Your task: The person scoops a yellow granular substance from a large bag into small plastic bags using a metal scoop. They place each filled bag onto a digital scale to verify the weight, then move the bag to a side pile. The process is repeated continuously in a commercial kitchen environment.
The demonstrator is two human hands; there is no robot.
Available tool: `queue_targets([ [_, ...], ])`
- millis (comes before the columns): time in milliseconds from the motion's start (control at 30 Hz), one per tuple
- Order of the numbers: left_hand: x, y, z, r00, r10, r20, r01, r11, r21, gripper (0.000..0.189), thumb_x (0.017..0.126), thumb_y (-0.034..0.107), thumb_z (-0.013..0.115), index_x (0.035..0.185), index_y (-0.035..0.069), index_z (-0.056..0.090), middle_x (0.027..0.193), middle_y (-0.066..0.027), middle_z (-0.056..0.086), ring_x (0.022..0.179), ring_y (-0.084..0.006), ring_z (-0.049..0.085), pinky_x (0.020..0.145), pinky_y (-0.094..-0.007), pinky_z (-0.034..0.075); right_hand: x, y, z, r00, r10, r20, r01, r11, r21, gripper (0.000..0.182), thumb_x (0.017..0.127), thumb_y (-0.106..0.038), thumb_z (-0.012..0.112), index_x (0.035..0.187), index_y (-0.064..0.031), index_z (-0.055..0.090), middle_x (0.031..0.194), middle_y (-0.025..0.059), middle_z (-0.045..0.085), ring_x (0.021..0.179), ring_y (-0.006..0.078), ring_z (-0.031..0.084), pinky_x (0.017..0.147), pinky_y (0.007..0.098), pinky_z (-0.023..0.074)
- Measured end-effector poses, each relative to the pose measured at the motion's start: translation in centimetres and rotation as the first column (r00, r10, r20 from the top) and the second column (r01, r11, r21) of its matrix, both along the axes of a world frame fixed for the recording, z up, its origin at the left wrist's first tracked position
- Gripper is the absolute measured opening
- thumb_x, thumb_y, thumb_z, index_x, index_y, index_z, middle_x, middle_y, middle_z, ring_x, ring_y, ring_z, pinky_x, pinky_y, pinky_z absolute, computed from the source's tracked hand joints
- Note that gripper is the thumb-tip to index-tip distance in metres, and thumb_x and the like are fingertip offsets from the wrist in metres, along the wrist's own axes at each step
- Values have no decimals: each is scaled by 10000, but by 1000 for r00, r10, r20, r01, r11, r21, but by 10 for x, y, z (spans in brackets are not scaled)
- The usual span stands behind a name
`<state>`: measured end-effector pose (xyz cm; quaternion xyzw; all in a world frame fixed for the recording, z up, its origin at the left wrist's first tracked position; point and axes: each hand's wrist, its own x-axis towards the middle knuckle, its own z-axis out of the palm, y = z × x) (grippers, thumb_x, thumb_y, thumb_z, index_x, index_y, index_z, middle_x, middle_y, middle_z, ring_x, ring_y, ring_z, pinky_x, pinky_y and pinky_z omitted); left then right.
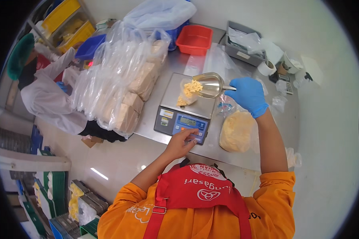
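Note:
My right hand, in a blue glove, grips the short handle of a metal scoop. The scoop's mouth meets a small clear plastic bag of pale yellow crumbly pieces, which rests on the steel pan of a digital scale. Bare and holding nothing, my left hand rests at the scale's blue front panel, fingers apart near the keys. Right of the scale lies a larger clear bag full of a similar pale yellow material, below my right forearm.
Bagged tan packages are heaped left of the scale. Behind it stand a red plastic tub and a grey bin. A tape roll and a calculator lie at right. A co-worker in white is at far left.

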<state>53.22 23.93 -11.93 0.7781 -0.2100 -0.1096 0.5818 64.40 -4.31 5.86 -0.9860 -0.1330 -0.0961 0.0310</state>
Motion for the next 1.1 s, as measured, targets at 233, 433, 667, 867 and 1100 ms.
queue_targets([
  [233,-19,54,-26,978,184,-96,-184,983,5,391,933,80,684,1315,20,627,1219,-127,704,1031,-203,712,914,-322,560,11,10,9,997,70,17,-69,996,-54,266,796,-396,777,858,-138,767,781,127,701,771,342,680,671,467,523],
  [433,-16,59,-28,976,190,-103,-191,982,4,366,929,92,688,1285,19,646,1188,-125,704,1005,-203,711,889,-314,563,16,15,12,994,103,40,-97,986,-134,277,771,-401,791,865,-141,771,770,126,701,757,340,686,670,461,529],
  [667,0,51,-7,990,132,-50,-131,991,11,367,944,49,668,1307,6,631,1216,-126,699,1059,-206,710,928,-321,554,13,5,7,997,64,52,-60,995,-80,311,769,-423,797,871,-131,773,764,127,703,754,342,688,670,461,530],
  [867,2,55,-8,989,133,-72,-134,991,-12,365,947,48,667,1308,12,631,1211,-124,702,1066,-200,705,927,-320,550,0,-14,4,999,0,-38,7,983,185,319,789,-402,783,908,-106,790,782,149,713,708,342,671,655,443,520],
  [1100,12,81,-18,942,306,-140,-324,937,-133,384,971,48,659,1345,-2,588,1236,-76,683,1017,-127,671,911,-287,528,-44,-41,11,986,-113,-120,163,786,596,293,821,-268,794,930,3,770,683,88,659,637,134,564,623,319,462],
])
